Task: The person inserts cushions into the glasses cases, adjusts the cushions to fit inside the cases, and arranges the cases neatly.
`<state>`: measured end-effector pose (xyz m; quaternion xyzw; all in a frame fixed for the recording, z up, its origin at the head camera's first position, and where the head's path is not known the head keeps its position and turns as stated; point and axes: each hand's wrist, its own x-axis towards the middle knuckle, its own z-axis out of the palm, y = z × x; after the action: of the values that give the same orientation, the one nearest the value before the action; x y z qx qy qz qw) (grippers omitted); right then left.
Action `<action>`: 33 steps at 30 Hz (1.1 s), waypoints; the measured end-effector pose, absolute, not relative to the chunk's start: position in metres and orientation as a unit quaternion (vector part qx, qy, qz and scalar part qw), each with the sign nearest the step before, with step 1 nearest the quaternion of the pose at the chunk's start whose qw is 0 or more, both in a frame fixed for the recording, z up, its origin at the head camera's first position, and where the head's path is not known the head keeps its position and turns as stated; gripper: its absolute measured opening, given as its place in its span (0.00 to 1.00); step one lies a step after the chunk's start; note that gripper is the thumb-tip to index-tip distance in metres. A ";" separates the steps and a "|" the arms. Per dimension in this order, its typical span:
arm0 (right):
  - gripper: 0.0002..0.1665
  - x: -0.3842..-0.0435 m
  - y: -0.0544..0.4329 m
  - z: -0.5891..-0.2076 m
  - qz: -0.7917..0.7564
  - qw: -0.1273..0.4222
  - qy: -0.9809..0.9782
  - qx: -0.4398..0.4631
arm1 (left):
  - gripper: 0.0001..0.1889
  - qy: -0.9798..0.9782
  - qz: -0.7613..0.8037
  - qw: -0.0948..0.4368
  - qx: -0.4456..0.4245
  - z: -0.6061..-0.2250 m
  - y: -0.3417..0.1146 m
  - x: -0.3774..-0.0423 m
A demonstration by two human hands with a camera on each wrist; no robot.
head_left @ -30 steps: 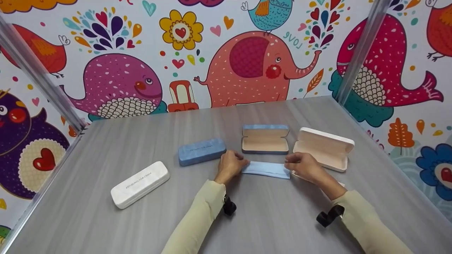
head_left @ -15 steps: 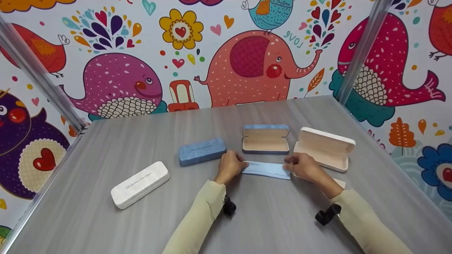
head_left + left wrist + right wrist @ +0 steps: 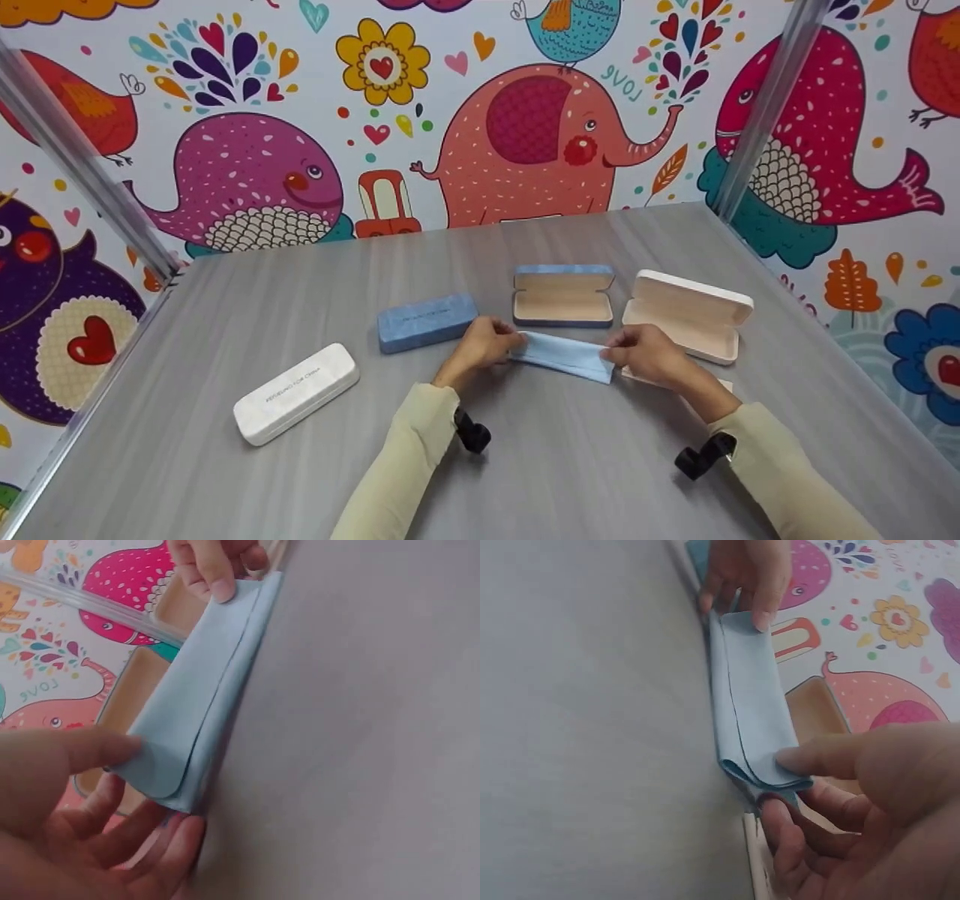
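A light blue folded cloth (image 3: 564,355) is stretched between both hands, in front of an open blue glasses case (image 3: 562,306). My left hand (image 3: 486,343) pinches its left end, thumb on top and fingers beneath, as the left wrist view shows. Its right end is pinched by my right hand (image 3: 649,354) in the same way. The right wrist view shows the cloth (image 3: 754,690) folded lengthwise in layers, its long edge lying along the top. The open case has a beige lining and nothing shows inside it.
A closed blue glasses case (image 3: 427,322) lies beside my left hand, and a closed white case (image 3: 297,394) sits farther left. Behind my right hand stands an open white case (image 3: 690,315). A pale flat piece (image 3: 721,384) lies partly under that hand.
Both hands now pinch the cloth and its left end has risen away from the table. My left hand has shifted slightly up and left; the cases stay where they were.
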<state>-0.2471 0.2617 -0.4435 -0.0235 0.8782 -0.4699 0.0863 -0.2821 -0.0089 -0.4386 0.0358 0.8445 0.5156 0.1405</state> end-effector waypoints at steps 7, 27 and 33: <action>0.05 -0.250 0.264 -0.441 -0.613 0.111 0.783 0.000 | 0.14 0.771 0.610 0.184 0.014 -0.442 -0.009 -0.289; 0.23 -0.262 0.269 -0.439 -0.675 0.127 0.724 0.064 | 0.19 0.694 0.697 0.158 -0.083 -0.436 0.005 -0.302; 0.24 -0.269 0.269 -0.437 -0.679 0.120 0.721 0.070 | 0.17 0.693 0.697 0.151 -0.103 -0.431 0.010 -0.308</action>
<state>-0.2693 0.2689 -0.4366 0.0697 0.7208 -0.6791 0.1200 -0.3084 0.0102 -0.4314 -0.1031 0.6933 0.6970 0.1512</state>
